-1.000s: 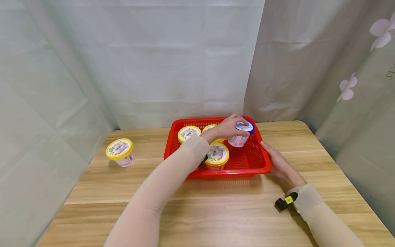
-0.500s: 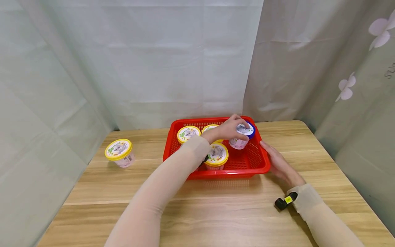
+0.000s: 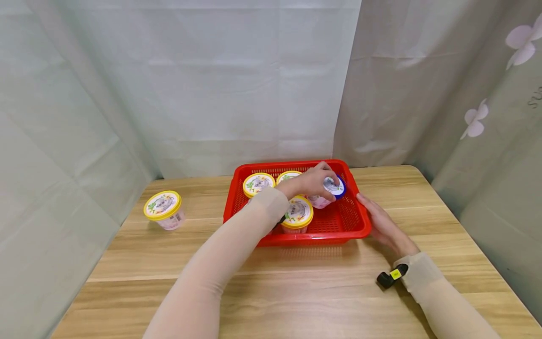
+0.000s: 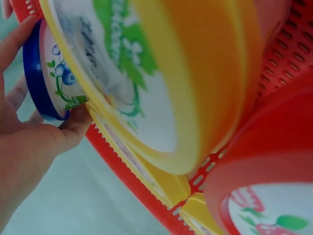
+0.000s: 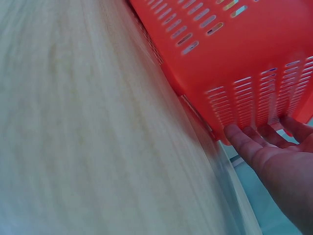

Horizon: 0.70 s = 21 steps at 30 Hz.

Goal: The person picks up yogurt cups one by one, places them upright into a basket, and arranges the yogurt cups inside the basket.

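In the head view my left hand (image 3: 314, 181) grips a tub with a blue lid (image 3: 335, 187) inside the red basket (image 3: 313, 240), toward its right back part. Blueberries are printed on this tub (image 4: 64, 72) in the left wrist view, where thumb and fingers curl round its lid end. It leans, lid toward the right. Just left of it stand tubs with yellow lids (image 3: 298, 211). My right hand (image 3: 383, 227) touches the basket's right outer side; in the right wrist view its fingertips (image 5: 234, 133) lie on the slotted wall (image 5: 222, 110).
One more yellow-lidded tub (image 3: 164, 208) stands on the wooden table (image 3: 296, 296) at the left. A red-lidded tub (image 4: 266, 169) shows in the left wrist view; my left arm covers that part of the basket in the head view. A curtain (image 3: 211, 94) hangs behind.
My left hand has brought the blue-lidded tub lower and slightly left, toward the yellow-lidded tubs. The right hand and the basket have stayed in place.
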Each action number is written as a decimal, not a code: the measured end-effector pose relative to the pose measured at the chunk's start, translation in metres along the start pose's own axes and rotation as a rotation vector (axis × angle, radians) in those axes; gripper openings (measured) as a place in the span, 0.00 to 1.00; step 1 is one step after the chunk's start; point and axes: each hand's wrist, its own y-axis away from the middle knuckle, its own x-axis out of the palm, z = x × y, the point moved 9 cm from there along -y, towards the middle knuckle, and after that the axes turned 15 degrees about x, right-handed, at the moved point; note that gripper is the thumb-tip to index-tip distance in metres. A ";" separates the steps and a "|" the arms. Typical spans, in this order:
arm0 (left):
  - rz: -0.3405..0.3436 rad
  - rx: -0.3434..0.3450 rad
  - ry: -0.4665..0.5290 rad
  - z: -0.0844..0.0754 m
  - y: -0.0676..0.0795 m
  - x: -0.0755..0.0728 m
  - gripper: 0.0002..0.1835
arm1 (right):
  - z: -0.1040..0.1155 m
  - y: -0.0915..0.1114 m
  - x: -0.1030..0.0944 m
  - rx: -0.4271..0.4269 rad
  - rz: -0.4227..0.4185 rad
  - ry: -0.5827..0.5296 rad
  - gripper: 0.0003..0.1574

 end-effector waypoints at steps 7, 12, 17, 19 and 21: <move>0.034 0.000 0.004 0.002 0.002 0.006 0.22 | 0.001 0.000 0.001 -0.020 0.021 -0.013 0.36; 0.057 0.005 -0.068 0.001 0.003 0.005 0.21 | 0.001 0.001 0.001 -0.030 0.031 -0.017 0.34; 0.073 -0.004 -0.146 0.000 0.003 0.002 0.21 | 0.001 0.001 0.001 -0.031 0.016 -0.028 0.35; 0.080 -0.006 -0.160 0.000 0.003 0.001 0.21 | 0.002 0.000 0.001 -0.037 0.016 -0.027 0.36; 0.087 -0.009 -0.162 -0.001 0.003 0.001 0.22 | 0.002 0.000 0.001 -0.035 0.015 -0.024 0.36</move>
